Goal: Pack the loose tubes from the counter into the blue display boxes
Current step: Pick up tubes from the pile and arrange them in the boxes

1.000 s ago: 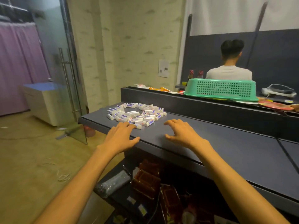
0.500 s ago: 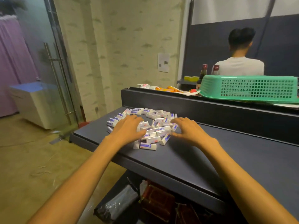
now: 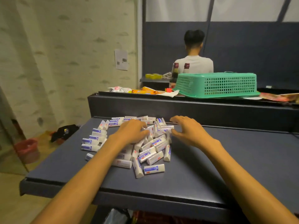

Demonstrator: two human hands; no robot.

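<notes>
On the dark counter (image 3: 226, 167), close to the person, two bare forearms reach forward to a heap of small tubes (image 3: 145, 151). Each tube is white with a blue label and a little red mark, short, with a flat crimped end. The nearest ones lie alone at the front of the heap; one lies flat, just beside another that points toward the counter edge. Behind them the tubes are piled in disorder, some over others. On the left side a few tubes lie in a loose row, a little apart from the pile.

The left hand (image 3: 131, 131) rests on top of the pile with the fingers bent down over the tubes; I cannot tell if it really grips any. The right hand (image 3: 187, 130) stands at the right edge of the pile, fingers spread and curved, thumb low, touching or almost touching the tubes, and it holds nothing that I can see.

No blue display box is visible in this view, and no tube looks packed. I judge the task is at its very beginning: the hands only gather the tubes, and all the packing is left.

Farther, on the raised ledge, stands a green basket (image 3: 216, 84) upside down, and behind it a person sits with the back turned.
</notes>
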